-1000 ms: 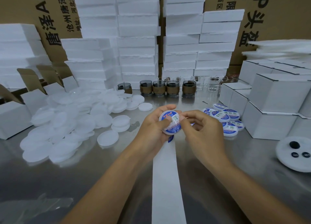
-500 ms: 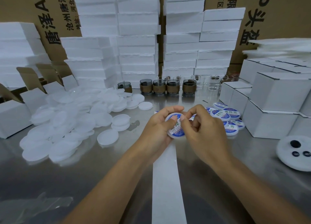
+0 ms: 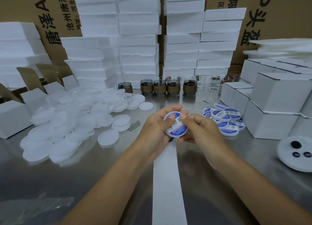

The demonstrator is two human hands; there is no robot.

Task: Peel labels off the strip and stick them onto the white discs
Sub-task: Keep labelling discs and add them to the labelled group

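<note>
1. While the left hand (image 3: 156, 129) cups a white disc (image 3: 170, 134) above the bench (image 3: 101, 174), its fingers curled round the rim and its thumb laid on the face, the right hand (image 3: 205, 132) pinches the same disc from the other side, thumb on top and fingers tucked beneath.
2. The blue-and-white label (image 3: 178, 126) sits on the disc's face under both thumbs. I judge it is being smoothed down, so this disc is all but finished.
3. Done: a small cluster of labelled discs (image 3: 226, 119) lies on the bench just right of the hands.
4. Left: a far larger heap of bare discs (image 3: 67, 121) spreads over the left of the bench, so most of the job seems to lie ahead.
5. The strip (image 3: 166, 182) runs from under the hands toward the person. The stretch in view is blank backing, and I cannot tell how many labels remain on it.
6. Around stand foam slab stacks (image 3: 138, 39) at the back, a row of glass cups (image 3: 159, 88) in brown sleeves, and white boxes (image 3: 273, 106) on the right.
7. The way to either pile looks free, though the boxes crowd the labelled cluster and leave it little room to grow.
</note>
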